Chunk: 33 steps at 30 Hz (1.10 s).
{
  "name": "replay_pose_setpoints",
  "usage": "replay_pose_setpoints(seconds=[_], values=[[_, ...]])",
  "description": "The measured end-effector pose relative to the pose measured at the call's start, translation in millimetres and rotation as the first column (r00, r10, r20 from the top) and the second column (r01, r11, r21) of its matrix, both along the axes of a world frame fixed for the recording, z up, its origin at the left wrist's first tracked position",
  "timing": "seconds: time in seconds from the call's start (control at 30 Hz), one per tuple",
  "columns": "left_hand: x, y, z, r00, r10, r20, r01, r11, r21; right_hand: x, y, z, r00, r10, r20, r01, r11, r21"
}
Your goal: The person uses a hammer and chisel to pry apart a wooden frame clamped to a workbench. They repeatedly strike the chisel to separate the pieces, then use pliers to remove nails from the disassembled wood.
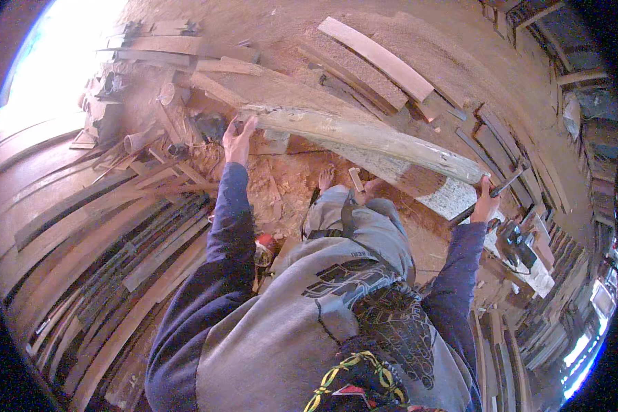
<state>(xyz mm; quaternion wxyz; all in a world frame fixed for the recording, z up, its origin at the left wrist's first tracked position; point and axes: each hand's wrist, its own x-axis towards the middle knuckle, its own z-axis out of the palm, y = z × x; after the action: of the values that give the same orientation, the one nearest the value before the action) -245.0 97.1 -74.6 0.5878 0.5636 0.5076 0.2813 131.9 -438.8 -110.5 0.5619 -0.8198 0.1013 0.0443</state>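
Observation:
A long, pale, rough-faced wooden beam (364, 134) stretches across in front of me, slanting down toward the right. My left hand (237, 141) is closed at its left end, fingers curled round the edge. At the far right end, my right hand (486, 199) has its fingertips against the wood. That same hand is closed round a slim tool (507, 184) with a dark shaft, which sticks out on both sides of the fist; its exact kind is unclear. Below the beam lies a white-speckled board (446, 198), partly covered by it.
Many stacked planks (96, 240) fill the left side. More loose boards (381, 58) lie on the sawdust-covered ground ahead. Wood shavings (281, 185) surround my bare feet (327, 178). A red round object (264, 240) sits beside my left arm, and timber (563, 275) is piled at right.

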Motion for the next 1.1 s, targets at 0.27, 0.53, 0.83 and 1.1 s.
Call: replay_pose_setpoints(seconds=[0.27, 0.53, 0.83, 1.1], values=[[3, -15, 9, 0.969, -0.086, -0.23, 0.144, 0.958, 0.25, -4, 4, 5, 0.996, -0.086, 0.012, 0.087, 0.996, -0.013], [38, 31, 21, 0.827, -0.116, -0.55, 0.366, 0.854, 0.37, -26, -10, 35, 1.0, 0.01, 0.022, 0.004, 0.823, -0.568], [111, 33, -19, 0.47, -0.284, -0.836, 0.659, 0.742, 0.119, -64, -62, 21, 0.966, 0.104, -0.236, -0.224, 0.793, -0.566], [87, 39, -16, 0.51, -0.318, -0.799, 0.675, 0.724, 0.143, -88, -122, 84, 0.908, 0.161, -0.388, -0.328, 0.848, -0.416]])
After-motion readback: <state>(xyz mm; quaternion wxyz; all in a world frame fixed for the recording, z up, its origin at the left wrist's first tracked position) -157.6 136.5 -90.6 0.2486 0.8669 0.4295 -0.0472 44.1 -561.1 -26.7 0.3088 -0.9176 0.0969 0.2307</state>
